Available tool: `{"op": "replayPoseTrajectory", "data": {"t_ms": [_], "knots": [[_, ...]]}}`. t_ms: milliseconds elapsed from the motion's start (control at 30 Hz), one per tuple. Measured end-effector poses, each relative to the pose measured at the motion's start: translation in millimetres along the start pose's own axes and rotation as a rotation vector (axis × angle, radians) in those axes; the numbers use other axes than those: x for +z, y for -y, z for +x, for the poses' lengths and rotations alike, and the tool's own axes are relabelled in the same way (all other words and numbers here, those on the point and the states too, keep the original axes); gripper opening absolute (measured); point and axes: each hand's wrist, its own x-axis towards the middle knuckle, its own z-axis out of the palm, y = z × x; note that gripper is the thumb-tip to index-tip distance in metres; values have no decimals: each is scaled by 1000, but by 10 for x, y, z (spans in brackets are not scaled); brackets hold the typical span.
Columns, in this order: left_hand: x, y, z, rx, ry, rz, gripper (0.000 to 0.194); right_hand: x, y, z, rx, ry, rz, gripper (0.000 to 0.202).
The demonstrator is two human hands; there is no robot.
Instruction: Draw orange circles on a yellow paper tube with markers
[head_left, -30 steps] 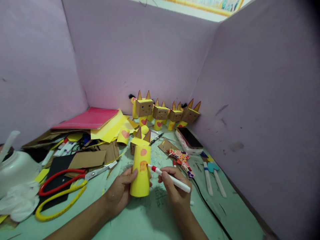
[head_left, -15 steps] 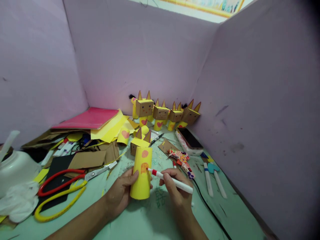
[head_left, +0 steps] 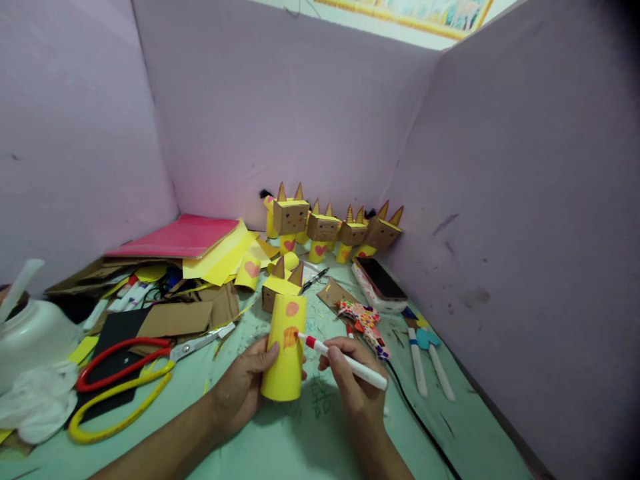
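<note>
Held between the hands over a green tabletop (head_left: 300, 450), with the upper end leaning slightly away: a yellow tube (head_left: 283, 377), marked with a rounded orange-red spot (head_left: 293, 309) above a larger scribbled patch (head_left: 291, 338). Clasped in the left hand (head_left: 243, 383), thumb across the near side and fingers curled behind, fingertips just showing at the far edge. Pinched between thumb and fingers of the right hand (head_left: 357, 383): a white marker (head_left: 350, 365) with a red band, its tip at the edge of the scribbled patch.

Probably light, hollow and made of paper or thin card; stiff enough along its length, but likely to dent under a hard squeeze. Best gripped low around the sides, with gentle, even pressure and clear of possibly smudgy ink. Hard to tell from this angle whether supported by the tabletop at the lower end.

Just beyond the hands, partly behind the tube: a small cardboard head (head_left: 281, 287) with pointed ears. Farther out, a row of eared figures (head_left: 291, 218) by the wall. Beyond the right hand, a patterned glue gun (head_left: 364, 319) with a black cord (head_left: 413, 403), then a phone (head_left: 381, 279); farther to its right, a blue-banded marker (head_left: 418, 365). Off to the left of the left hand, scissors (head_left: 186, 349) with red and yellow handles, lying open near cardboard scraps (head_left: 175, 317).
</note>
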Motion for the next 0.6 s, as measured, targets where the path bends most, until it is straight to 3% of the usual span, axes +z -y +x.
{"op": "replayPoseTrajectory", "data": {"t_ms": [433,600], "knots": [[12,18,9,-1,-7,-28,25,-20,-47,20,-60,81,10,17],[0,18,19,-3,6,-31,22,14,-12,8,5,-1,35,19]]}}
